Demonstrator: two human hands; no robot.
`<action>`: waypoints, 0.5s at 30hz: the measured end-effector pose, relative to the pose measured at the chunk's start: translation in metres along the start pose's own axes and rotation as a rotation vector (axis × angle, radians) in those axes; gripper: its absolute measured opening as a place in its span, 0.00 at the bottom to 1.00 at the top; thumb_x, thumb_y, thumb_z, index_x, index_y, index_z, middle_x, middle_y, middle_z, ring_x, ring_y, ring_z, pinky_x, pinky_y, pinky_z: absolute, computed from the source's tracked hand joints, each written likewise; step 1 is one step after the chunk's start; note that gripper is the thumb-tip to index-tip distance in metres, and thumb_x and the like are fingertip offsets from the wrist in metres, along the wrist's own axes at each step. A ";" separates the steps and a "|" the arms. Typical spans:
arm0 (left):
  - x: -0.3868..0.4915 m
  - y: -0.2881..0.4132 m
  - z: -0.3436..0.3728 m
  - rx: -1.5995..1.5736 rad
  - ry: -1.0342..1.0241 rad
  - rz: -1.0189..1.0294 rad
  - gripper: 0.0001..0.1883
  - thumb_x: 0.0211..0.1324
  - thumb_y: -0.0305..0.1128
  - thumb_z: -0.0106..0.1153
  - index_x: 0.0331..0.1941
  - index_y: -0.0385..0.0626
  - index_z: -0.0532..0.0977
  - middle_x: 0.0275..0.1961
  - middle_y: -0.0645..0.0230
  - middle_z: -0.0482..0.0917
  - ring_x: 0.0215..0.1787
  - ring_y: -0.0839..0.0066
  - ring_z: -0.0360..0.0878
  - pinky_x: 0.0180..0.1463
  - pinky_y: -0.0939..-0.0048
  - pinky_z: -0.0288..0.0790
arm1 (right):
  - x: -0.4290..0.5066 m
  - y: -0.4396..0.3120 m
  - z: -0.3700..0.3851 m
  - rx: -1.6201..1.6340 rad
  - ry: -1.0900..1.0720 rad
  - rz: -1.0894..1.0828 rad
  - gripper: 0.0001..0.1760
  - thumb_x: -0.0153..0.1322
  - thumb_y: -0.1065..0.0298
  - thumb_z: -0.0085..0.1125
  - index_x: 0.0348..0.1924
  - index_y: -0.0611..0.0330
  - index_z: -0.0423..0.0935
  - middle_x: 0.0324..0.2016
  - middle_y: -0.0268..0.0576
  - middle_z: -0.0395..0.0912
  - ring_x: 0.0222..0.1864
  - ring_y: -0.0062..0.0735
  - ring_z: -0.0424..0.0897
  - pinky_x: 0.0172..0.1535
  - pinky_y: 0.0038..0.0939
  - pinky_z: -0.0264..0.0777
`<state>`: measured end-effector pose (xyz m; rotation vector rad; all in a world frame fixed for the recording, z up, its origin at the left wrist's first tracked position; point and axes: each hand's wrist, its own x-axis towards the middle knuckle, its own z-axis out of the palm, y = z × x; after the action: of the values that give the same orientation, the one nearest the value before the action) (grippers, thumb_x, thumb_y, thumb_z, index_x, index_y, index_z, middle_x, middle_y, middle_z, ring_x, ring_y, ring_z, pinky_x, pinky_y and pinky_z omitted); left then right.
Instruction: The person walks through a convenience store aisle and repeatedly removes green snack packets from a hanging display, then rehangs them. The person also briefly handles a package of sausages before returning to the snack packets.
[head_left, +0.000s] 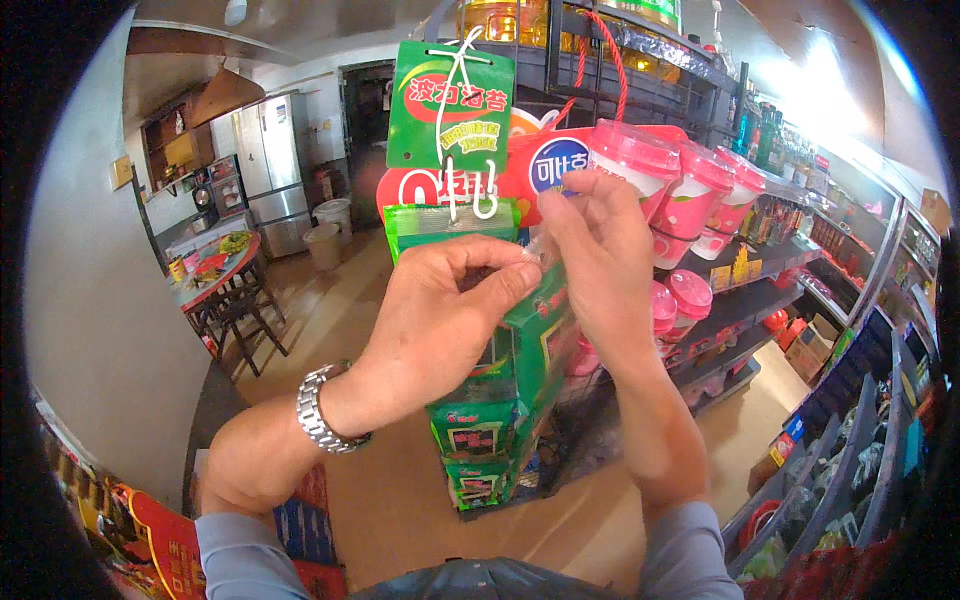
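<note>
My left hand (457, 315), with a metal watch (319, 409) on its wrist, pinches the clear top edge of a green snack packet (544, 311) between thumb and finger. Close on its right is my right hand (604, 247), its fingers bent at the same edge; whether they grip it is unclear. Behind my hands a strip of green snack packets (472, 442) hangs down. White plastic hooks (486, 191) hold its clear top under a green header card (450, 109), which is tied up with white cord.
Pink-lidded cups (634, 161) stand in a rack right of the strip. Beyond are black shelves (757, 300) with goods, and slanted bins (832, 465) at lower right. At left are a wall (112, 300), a round table (244, 274) with stools, and a refrigerator (277, 172).
</note>
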<state>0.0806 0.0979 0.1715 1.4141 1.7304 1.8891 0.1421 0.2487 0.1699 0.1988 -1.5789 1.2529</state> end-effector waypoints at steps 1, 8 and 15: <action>-0.002 -0.001 0.002 0.023 0.022 0.044 0.09 0.66 0.30 0.63 0.43 0.37 0.83 0.38 0.73 0.85 0.39 0.87 0.78 0.45 0.79 0.74 | -0.007 -0.002 -0.005 0.083 0.011 0.091 0.14 0.76 0.69 0.60 0.50 0.66 0.70 0.36 0.42 0.80 0.36 0.22 0.79 0.41 0.25 0.74; -0.001 -0.003 0.003 0.092 0.076 0.142 0.15 0.70 0.37 0.57 0.48 0.34 0.79 0.38 0.65 0.84 0.36 0.81 0.81 0.34 0.78 0.75 | -0.040 -0.004 -0.023 0.363 -0.092 0.471 0.10 0.77 0.66 0.59 0.47 0.64 0.78 0.37 0.36 0.83 0.39 0.20 0.81 0.45 0.23 0.76; 0.016 0.011 -0.025 -0.323 0.020 -0.236 0.19 0.74 0.42 0.50 0.52 0.36 0.74 0.41 0.56 0.84 0.35 0.66 0.87 0.33 0.69 0.83 | -0.021 -0.020 -0.023 0.265 -0.060 0.286 0.12 0.79 0.64 0.55 0.47 0.64 0.80 0.37 0.36 0.83 0.36 0.19 0.80 0.43 0.23 0.75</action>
<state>0.0579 0.0895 0.1924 1.0296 1.4437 1.9459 0.1782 0.2485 0.1631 0.1835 -1.5258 1.6949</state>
